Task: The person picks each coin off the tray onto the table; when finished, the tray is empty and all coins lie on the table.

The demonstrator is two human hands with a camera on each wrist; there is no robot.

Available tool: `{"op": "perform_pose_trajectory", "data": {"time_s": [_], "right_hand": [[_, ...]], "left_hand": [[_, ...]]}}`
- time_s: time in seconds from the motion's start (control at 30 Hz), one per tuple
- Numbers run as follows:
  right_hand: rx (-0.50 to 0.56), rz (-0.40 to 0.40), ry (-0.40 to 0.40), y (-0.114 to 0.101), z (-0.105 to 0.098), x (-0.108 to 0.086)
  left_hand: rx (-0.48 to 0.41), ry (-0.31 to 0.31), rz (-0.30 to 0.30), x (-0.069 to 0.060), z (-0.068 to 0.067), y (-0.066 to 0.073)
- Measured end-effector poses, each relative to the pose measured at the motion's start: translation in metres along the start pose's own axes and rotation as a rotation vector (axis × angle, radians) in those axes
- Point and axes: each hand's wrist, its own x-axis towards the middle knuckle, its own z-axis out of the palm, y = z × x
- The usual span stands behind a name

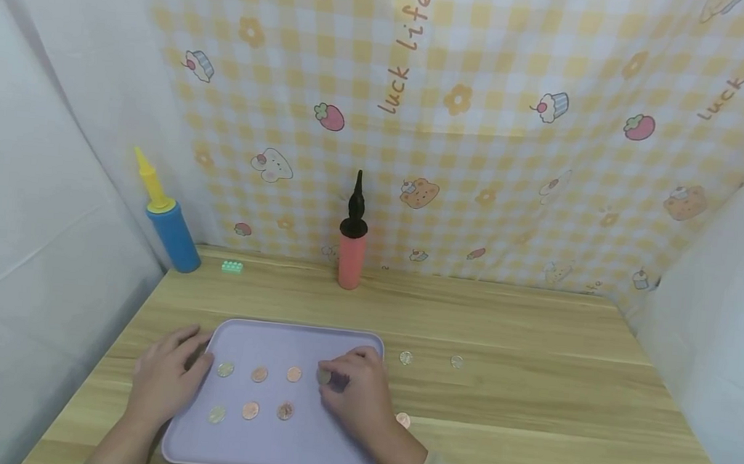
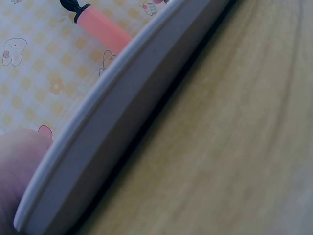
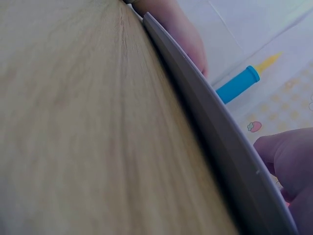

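A coin (image 1: pixel 324 377) is pinched between the thumb and index finger of the right hand (image 1: pixel 359 397), over the lilac tray (image 1: pixel 321 462); whether it touches the tray cannot be told. It can be judged light, stiff, thin and rather slippery, unlikely to be damaged, and best gripped by opposite edges. With the held coin as the dial's centre and twelve pointing away from the person, a row of three coins (image 1: pixel 259 374) is seen at nine o'clock, and another row of three coins (image 1: pixel 251 410) near eight. At nine, the tray's rim is touched by the left hand (image 1: pixel 167 377), its fingers loosely spread. On the tabletop (image 1: pixel 528 419), two loose coins (image 1: pixel 406 358) are found just above three and a copper coin (image 1: pixel 403 419) near four. A red pump (image 1: pixel 351 259) is stood at twelve, a blue pump (image 1: pixel 175 237) at ten.
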Motion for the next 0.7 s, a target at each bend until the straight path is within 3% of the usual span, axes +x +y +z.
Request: {"op": "perform_pose_trajectory", "data": {"time_s": [0.23,0.7], "right_hand": [[0.032,-0.006,0.025,0.0012,-0.0001,0.0],[0.072,0.067,0.002,-0.0017,-0.0038,0.0005]], "left_hand": [[0.001,0.0,0.001,-0.0008,0.0004,-0.0001],[-0.001,-0.005,-0.004,-0.0019,-0.0001,0.0005]]}}
